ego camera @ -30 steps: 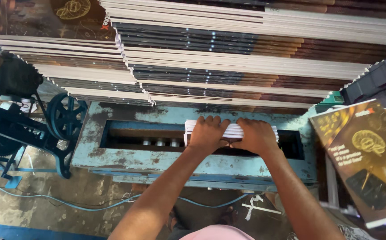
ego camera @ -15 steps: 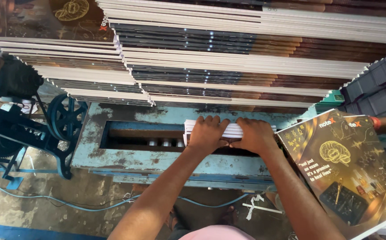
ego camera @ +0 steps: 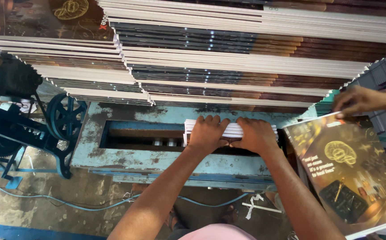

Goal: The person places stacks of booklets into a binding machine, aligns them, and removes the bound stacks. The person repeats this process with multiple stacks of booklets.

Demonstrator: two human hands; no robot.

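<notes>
Since the earlier pictures a co-worker's hand (ego camera: 357,101) has come into view at three o'clock, pinching the top edge of the dark printed cover sheet (ego camera: 348,173), which has swung further in and now lies tilted across the four o'clock corner; the person's own two hands have hardly moved. Both rest at the centre of the view on a white bundle of folded pages (ego camera: 230,129) that lies crosswise at the far edge of the long slot in the worn blue metal worktop (ego camera: 126,158). The left hand (ego camera: 208,132) covers the bundle's nine o'clock half, fingers curled over its top towards twelve o'clock and thumb tucked at six o'clock, so its grip is closed on the bundle. The right hand (ego camera: 256,134) sits just beside it on the three o'clock half, closed on the bundle in the same way, and the two thumbs meet or nearly meet in the middle. Only the bundle's white end at nine o'clock, a strip between the hands and a sliver at three o'clock show. Inside the slot, just at eight o'clock of the left hand, a few small metal rollers (ego camera: 165,142) are visible. Tall stacks of printed sheets (ego camera: 228,58) fill the twelve o'clock side, touching or overhanging the worktop's far rim. A dark spoked wheel (ego camera: 65,116) stands at nine o'clock, well apart from the hands.
</notes>
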